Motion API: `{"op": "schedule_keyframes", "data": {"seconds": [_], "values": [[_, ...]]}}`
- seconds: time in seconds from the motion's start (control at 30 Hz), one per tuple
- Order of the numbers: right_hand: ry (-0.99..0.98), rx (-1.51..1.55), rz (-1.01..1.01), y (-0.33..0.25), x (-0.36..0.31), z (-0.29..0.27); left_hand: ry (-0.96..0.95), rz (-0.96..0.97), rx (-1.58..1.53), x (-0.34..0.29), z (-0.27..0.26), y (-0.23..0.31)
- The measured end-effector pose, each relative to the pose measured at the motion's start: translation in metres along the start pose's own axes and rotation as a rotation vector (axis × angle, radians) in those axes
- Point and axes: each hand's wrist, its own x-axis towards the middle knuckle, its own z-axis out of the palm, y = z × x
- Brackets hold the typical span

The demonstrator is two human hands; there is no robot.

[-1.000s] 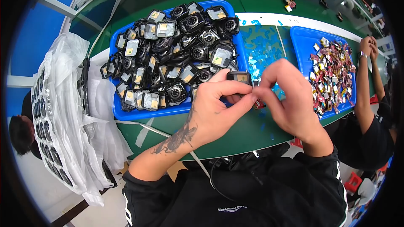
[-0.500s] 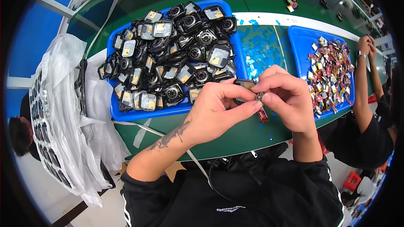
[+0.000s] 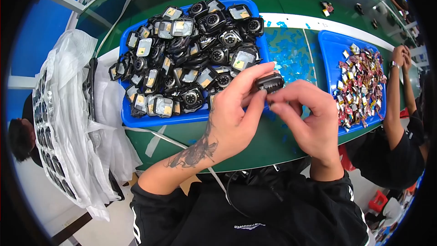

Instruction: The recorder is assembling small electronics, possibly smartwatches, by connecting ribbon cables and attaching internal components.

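My left hand (image 3: 239, 107) grips a black smartwatch case (image 3: 270, 82) between thumb and fingers, tilted so its hollow inner side shows. My right hand (image 3: 309, 114) is closed beside it, thumb and forefinger pinched near the case's lower edge. A tiny dark bit shows at those fingertips, too small to name. Behind my left hand, a blue tray (image 3: 173, 122) is heaped with similar black watch cases (image 3: 191, 98), several showing round sensor backs, others pale stickered insides.
To the right stands a second blue tray (image 3: 328, 45) full of small red and silver parts (image 3: 359, 86). Blue film scraps (image 3: 291, 54) lie between the trays on the green table (image 3: 218, 161). Plastic-wrapped trays (image 3: 68, 123) stand at left; another person's arms (image 3: 395, 91) are at right.
The watch case has turned and risen slightly in my left hand. My right hand has shifted a little right and down. The small red piece below my fingers is out of sight.
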Motion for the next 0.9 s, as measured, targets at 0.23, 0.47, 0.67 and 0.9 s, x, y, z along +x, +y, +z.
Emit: {"op": "schedule_keyframes", "data": {"seconds": [0.23, 0.47, 0.67, 0.9], "values": [[0.049, -0.060, -0.012, 0.000, 0.002, 0.003, 0.009, -0.172, -0.167, 0.001, -0.001, 0.002], [0.152, -0.136, -0.013, 0.001, 0.002, 0.010, -0.036, -0.118, -0.247, -0.001, 0.001, -0.003], [0.174, -0.110, -0.076, 0.004, 0.006, 0.012, -0.058, -0.159, -0.297, -0.001, -0.002, -0.004], [0.140, -0.074, -0.017, 0.008, 0.006, 0.008, -0.087, -0.209, -0.225, -0.002, 0.000, -0.007]]}}
